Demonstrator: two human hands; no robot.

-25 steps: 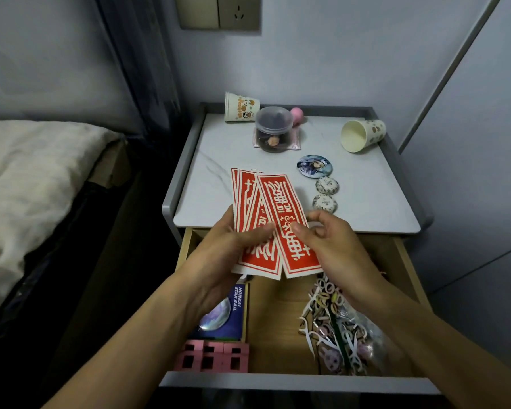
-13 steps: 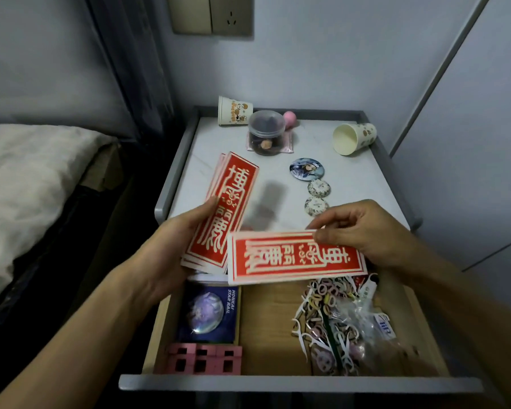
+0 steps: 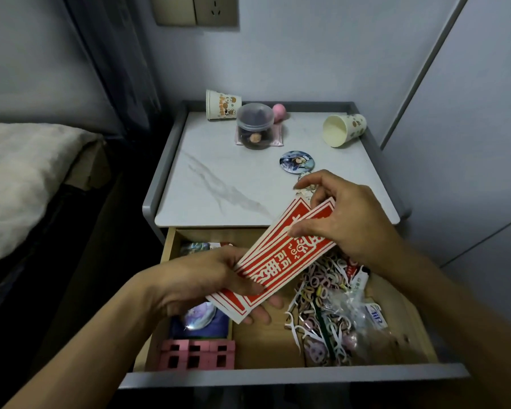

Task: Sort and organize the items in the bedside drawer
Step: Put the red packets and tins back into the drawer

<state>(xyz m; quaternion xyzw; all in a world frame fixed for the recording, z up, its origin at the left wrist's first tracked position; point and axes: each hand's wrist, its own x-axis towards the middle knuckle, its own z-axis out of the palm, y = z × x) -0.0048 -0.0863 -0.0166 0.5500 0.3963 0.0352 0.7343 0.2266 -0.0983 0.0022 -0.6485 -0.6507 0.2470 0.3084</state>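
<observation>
Head view, looking down: the desk fills the far half, and its open drawer juts toward me under the front edge. My left hand grips the near end of the red cards, thumb on top and fingers beneath. My right hand pinches the far end. So both hands are clamped on the cards, in the air above the drawer, I'd say to square the fan into one stack before it gets a spot. Inside the drawer, a clear bag on the right side spills floss picks and small loops. On the left side there's a blue box, with pink blocks against the front wall. Up on the desk, a paper cup lies tipped at the far right corner, and a lidded jar sits near the far edge.
</observation>
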